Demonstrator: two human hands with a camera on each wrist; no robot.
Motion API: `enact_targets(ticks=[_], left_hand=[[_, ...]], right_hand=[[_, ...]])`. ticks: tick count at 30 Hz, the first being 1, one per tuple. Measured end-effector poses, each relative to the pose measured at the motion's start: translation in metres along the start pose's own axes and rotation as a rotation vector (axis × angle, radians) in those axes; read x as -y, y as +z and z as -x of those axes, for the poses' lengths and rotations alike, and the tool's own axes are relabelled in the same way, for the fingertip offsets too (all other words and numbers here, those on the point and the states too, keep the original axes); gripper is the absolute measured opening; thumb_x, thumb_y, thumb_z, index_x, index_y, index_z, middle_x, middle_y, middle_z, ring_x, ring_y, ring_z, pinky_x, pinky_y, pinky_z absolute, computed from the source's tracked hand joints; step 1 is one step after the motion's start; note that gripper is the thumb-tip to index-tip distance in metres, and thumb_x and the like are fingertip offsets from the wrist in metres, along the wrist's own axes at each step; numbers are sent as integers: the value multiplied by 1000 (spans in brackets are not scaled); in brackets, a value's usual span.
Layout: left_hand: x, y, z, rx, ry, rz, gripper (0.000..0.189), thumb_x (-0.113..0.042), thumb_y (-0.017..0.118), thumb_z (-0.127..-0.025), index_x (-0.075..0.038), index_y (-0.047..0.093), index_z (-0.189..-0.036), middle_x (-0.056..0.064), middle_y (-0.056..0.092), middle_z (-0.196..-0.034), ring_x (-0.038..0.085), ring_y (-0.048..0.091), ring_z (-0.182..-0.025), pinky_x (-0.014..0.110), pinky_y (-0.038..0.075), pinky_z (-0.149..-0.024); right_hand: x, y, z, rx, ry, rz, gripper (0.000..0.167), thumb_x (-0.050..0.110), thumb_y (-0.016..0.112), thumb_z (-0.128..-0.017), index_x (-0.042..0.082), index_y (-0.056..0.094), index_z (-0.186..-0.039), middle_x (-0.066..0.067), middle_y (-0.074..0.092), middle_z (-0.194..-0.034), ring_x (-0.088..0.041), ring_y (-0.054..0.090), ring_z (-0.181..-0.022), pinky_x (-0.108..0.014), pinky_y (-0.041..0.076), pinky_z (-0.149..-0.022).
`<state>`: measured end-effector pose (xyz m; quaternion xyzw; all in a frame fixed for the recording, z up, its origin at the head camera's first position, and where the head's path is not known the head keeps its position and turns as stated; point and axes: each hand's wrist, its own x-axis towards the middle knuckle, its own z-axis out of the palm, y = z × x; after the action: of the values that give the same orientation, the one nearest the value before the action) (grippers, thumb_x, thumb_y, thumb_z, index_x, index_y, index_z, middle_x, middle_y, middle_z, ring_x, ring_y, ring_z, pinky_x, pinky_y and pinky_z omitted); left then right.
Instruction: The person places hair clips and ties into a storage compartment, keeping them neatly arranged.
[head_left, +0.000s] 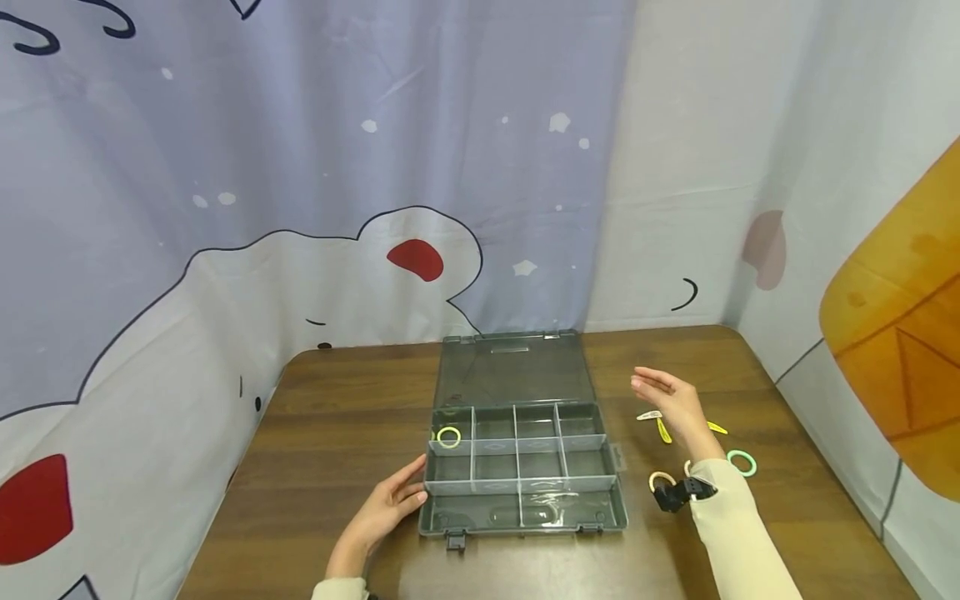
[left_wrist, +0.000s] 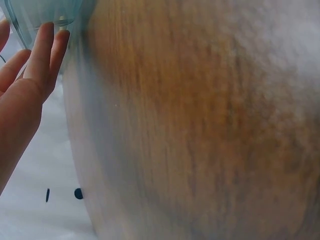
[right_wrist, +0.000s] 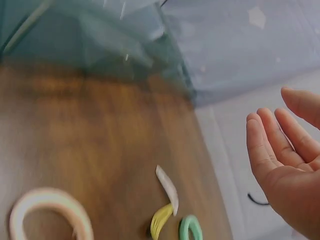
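Observation:
A grey see-through compartment box [head_left: 495,486] lies on the table with its lid [head_left: 513,371] folded back. One yellow ring, like a hair tie [head_left: 448,437], sits in its back left compartment. My left hand [head_left: 384,507] rests at the box's left side, fingertips at the wall; the left wrist view shows those fingers [left_wrist: 40,60] loosely extended. To the right of the box, my right hand [head_left: 675,408] is raised near a white hair clip [head_left: 648,415] and a yellow hair clip [head_left: 663,431]. Nothing lies between its gently bent fingers [right_wrist: 260,142].
Another yellow clip [head_left: 717,427] and a green ring [head_left: 742,463] lie right of my right forearm. A cream ring [head_left: 662,480] is beside the black wrist camera [head_left: 678,494]. A printed curtain [head_left: 517,167] hangs behind the wooden table [head_left: 337,417].

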<state>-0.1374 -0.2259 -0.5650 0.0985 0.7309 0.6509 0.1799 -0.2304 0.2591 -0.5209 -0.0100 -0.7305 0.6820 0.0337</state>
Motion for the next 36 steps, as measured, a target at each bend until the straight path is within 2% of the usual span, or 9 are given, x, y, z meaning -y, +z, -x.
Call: enact_targets(ticks=[2,7,13,17,22,25,30,36], left_hand=[[0,0,1,-2,2,-4,64,-3,58,-95,2,25,-150,26,23,-153,44,40,-130,23,43,-96],[-1,0,1,-13,-2,-33,63,-5,57,-96,2,25,-150,25,21,-154,44,40,-130,24,45,-97],[0,0,2,-12,2,-29,63,-4,57,-95,2,25,-150,25,23,-154,44,41,-130,23,43,-96],[1,0,2,-10,14,-29,63,-5,58,-95,2,26,-150,26,23,-154,45,41,-130,23,43,-97],[1,0,2,-11,16,-45,64,-7,58,-96,2,25,-150,27,25,-152,44,42,-129,20,43,-95],[1,0,2,-6,13,-32,64,-7,58,-96,2,25,-150,28,25,-152,44,42,-129,21,43,-95],[0,0,2,-3,6,-8,65,-6,59,-95,1,25,-150,29,25,-152,44,42,-129,21,42,-96],[0,1,0,-7,9,-20,64,-6,58,-95,3,25,-149,27,23,-153,44,42,-129,21,44,-95]], right_hand=[[-3,-7,4,-10,7,5,43,20,69,-91,-1,59,-127,13,70,-100,-1,66,-89,-19,52,-81],[-5,-26,19,-19,52,121,56,28,67,-92,-6,51,-133,18,68,-101,3,65,-90,-16,51,-80],[-12,-51,34,-41,110,191,56,30,66,-92,-4,51,-135,17,68,-107,5,62,-92,-13,47,-81],[-17,-66,40,-41,145,221,61,34,66,-92,-3,49,-137,24,66,-102,9,60,-90,-9,44,-80],[-24,-79,47,-55,178,324,66,41,65,-91,-3,48,-137,29,62,-100,17,52,-88,-8,40,-77],[-29,-82,51,-74,172,355,65,39,67,-90,-3,50,-136,25,65,-103,17,50,-88,-9,41,-76],[-39,-87,54,-84,153,331,63,32,69,-90,-9,49,-134,16,69,-104,17,53,-86,-8,43,-74],[-46,-91,56,-69,202,372,66,32,71,-89,-8,47,-135,1,71,-111,17,52,-84,-8,42,-74]])
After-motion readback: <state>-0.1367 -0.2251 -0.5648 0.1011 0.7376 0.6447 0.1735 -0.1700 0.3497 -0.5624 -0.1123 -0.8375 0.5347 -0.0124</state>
